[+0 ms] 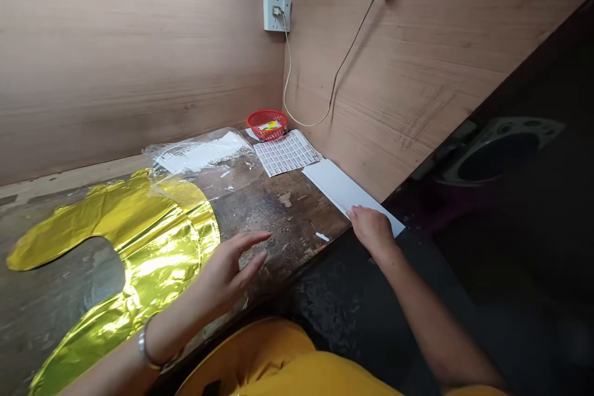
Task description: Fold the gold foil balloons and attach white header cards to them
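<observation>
My left hand (227, 275) hovers open beside the crinkled gold foil balloon (158, 247); my right hand (370, 229) lies open, fingers resting lightly on the long white paper sheet (341, 189).

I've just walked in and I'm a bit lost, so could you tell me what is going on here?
A person is working at a wooden bench. Their right hand rests on a white paper strip at the bench edge, while their left hand hovers beside a gold foil balloon. Behind lie a clear plastic bag, a sheet of labels and a red basket.
</observation>
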`<move>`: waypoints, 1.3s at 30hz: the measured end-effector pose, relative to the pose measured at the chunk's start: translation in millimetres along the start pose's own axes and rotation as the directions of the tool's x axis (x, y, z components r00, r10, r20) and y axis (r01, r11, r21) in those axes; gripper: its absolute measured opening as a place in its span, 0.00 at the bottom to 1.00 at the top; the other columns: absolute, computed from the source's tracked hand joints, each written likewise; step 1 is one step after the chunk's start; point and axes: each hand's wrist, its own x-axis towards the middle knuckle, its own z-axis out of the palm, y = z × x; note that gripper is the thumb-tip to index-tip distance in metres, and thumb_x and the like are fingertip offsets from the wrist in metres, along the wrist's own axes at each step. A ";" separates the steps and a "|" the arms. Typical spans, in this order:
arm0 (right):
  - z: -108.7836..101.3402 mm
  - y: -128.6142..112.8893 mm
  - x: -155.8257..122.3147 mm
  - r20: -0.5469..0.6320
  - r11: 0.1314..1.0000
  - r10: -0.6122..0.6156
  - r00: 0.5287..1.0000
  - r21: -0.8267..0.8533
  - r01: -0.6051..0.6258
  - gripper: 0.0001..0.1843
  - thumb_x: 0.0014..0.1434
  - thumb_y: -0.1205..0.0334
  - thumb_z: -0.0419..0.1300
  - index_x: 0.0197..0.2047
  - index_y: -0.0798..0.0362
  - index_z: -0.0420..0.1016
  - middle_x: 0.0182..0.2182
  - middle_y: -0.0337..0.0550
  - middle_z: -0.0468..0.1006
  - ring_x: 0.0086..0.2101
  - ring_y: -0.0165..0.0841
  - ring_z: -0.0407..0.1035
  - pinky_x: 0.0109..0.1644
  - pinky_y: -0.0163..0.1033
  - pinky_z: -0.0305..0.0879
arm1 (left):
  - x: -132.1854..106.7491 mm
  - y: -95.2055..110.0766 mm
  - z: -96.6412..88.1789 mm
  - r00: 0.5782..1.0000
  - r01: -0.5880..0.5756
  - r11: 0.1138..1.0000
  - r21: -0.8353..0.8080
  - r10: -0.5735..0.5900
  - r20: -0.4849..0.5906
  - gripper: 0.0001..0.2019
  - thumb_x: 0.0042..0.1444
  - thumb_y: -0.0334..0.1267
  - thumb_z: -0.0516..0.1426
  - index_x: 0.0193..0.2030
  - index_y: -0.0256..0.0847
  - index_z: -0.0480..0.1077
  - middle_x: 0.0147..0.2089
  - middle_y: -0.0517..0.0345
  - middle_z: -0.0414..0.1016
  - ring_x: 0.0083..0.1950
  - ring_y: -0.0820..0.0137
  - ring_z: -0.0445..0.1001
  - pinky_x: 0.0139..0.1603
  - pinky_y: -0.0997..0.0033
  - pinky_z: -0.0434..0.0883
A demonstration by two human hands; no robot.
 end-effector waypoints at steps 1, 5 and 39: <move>-2.3 2.5 1.5 0.003 1.000 -0.004 1.000 0.004 0.004 0.19 0.68 0.61 0.47 0.46 0.57 0.79 0.43 0.56 0.82 0.41 0.41 0.77 0.43 0.40 0.69 | 5.0 6.0 11.4 0.998 0.052 0.990 -0.130 -0.049 0.032 0.21 0.62 0.49 0.52 0.56 0.40 0.71 0.56 0.49 0.75 0.57 0.60 0.74 0.59 0.60 0.70; -9.4 14.7 8.0 0.008 1.000 -0.010 1.000 0.020 0.010 0.18 0.66 0.65 0.49 0.44 0.58 0.80 0.37 0.54 0.83 0.38 0.41 0.78 0.42 0.39 0.69 | 19.3 11.7 46.6 0.962 0.259 0.833 -0.489 -0.179 0.206 0.25 0.57 0.51 0.57 0.56 0.35 0.71 0.56 0.44 0.75 0.56 0.58 0.74 0.59 0.58 0.70; -42.3 -45.2 -30.0 0.289 -0.287 -0.303 0.908 0.881 -0.376 0.13 0.43 0.56 0.70 0.34 0.50 0.81 0.31 0.40 0.82 0.29 0.33 0.74 0.38 0.41 0.72 | 39.2 7.6 35.9 0.936 0.349 0.486 -0.801 -0.228 0.270 0.15 0.48 0.44 0.65 0.40 0.39 0.75 0.32 0.58 0.74 0.28 0.76 0.70 0.27 0.78 0.67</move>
